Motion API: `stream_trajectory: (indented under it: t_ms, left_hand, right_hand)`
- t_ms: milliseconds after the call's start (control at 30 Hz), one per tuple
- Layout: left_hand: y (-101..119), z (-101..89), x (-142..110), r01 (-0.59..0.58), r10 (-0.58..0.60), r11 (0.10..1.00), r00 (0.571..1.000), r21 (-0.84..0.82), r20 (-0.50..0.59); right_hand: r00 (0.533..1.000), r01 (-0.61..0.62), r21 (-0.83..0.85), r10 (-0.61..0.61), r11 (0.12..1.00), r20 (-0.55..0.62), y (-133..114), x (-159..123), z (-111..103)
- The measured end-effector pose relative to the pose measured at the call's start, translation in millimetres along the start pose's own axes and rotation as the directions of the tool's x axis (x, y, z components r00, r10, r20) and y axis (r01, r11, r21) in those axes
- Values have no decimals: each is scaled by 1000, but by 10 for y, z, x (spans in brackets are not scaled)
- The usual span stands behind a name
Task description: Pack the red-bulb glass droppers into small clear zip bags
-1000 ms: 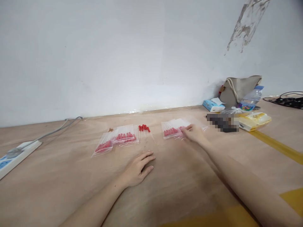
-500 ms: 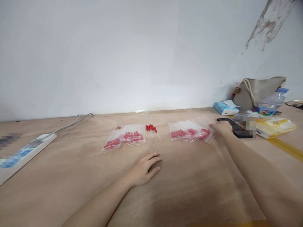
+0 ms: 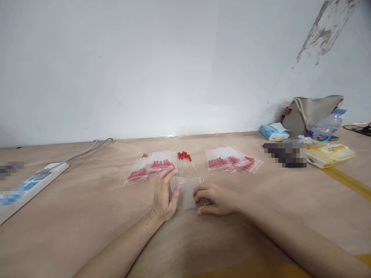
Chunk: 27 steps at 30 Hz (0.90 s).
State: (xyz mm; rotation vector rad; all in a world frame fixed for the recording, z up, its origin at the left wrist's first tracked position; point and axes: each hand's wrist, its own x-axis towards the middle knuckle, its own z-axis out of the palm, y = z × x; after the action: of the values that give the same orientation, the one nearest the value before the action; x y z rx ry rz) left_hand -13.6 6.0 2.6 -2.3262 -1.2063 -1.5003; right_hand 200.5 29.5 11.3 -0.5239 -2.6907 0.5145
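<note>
The left hand [image 3: 165, 199], with thumb and fingers spread apart, is at the left edge of a clear bag [image 3: 187, 193]; the right hand [image 3: 213, 199] holds its right end with bent fingers. Farther, red-topped sticks [image 3: 184, 156] lie between two groups of filled bags [image 3: 218, 159].

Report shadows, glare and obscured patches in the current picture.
Head view: soft foreground shadow on the brown wooden tabletop; head view: faint sheen on the clear plastic bag by the bare right hand; head view: pixelated blocks hiding part of the white, blue-faced power strip.
</note>
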Motion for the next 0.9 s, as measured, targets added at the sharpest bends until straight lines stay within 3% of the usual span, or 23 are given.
stream_trajectory:
  t_ms: [67, 100, 167, 200, 300, 400, 567, 700, 767, 833, 900]
  left_hand:
    - [-15, 3, -17, -39, 37, 999, 985, 9, 168]
    - [-26, 10, -28, -57, 51, 998, 959, 12, 280]
    - [-58, 27, -50, -72, 55, 997, 880, 18, 472]
    - [-76, 36, -58, -69, 47, 997, 843, 20, 535]
    - [-113, 49, -67, -52, 38, 999, 797, 7, 603]
    - [-112, 37, -57, -41, 34, 999, 779, -3, 626]
    - [-73, 1, -42, -46, 39, 999, 746, -7, 665]
    - [-66, -12, -40, -19, 27, 1000, 742, -19, 670]
    - [-71, -12, -34, -13, 29, 1000, 733, -29, 680]
    - [-75, -13, -24, -8, 31, 999, 728, -37, 685]
    - [-78, -17, -12, -6, 31, 999, 725, -39, 688]
  right_hand:
    - [987, -149, 94, 153, 984, -38, 76, 46, -93]
    - [959, -260, 113, 270, 959, -88, 142, 99, -138]
    - [829, -502, 125, 517, 856, -213, 313, 261, -195]
    - [730, -619, 135, 630, 774, -266, 408, 360, -202]
    - [574, -748, 147, 742, 647, -345, 670, 669, -143]
    - [507, -801, 150, 790, 579, -344, 822, 916, -45]
    - [510, -815, 126, 804, 565, -305, 821, 995, -89]
    - [505, -717, 228, 717, 659, -481, 740, 582, -290]
    - [409, -572, 450, 714, 686, -568, 687, 258, -333]
    - [323, -408, 680, 793, 609, -517, 618, -55, -306]
    - [271, -264, 806, 843, 529, -465, 541, -289, -223]
